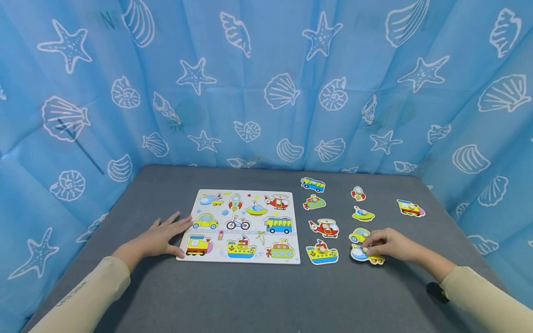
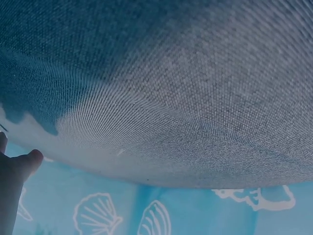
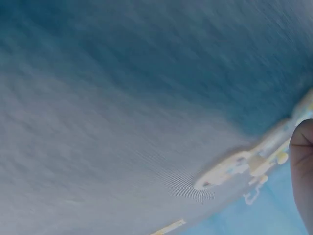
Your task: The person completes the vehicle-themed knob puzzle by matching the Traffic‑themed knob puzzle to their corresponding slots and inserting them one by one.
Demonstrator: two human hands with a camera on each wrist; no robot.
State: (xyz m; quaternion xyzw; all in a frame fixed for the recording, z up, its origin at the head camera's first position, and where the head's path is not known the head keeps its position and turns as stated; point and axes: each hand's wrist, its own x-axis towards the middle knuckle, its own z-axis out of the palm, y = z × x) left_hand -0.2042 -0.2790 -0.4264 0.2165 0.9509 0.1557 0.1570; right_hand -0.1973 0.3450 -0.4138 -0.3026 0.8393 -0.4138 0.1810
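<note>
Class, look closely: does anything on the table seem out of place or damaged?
The train piece lies alone, right of the other loose puzzle pieces, which form two rough columns; no damage shows.

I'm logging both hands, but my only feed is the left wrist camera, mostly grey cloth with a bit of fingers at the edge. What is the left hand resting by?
Observer: In the head view, the left hand rests at the left edge of the white board.
Operator: Nothing of the other hand reaches me. What does it hold?
Observer: The right hand pinches the plane piece, at the near end of the loose pieces.
Operator: And which loose piece lies farthest to the right?
Observer: The train piece, apart from the others, beyond the right hand.
</note>
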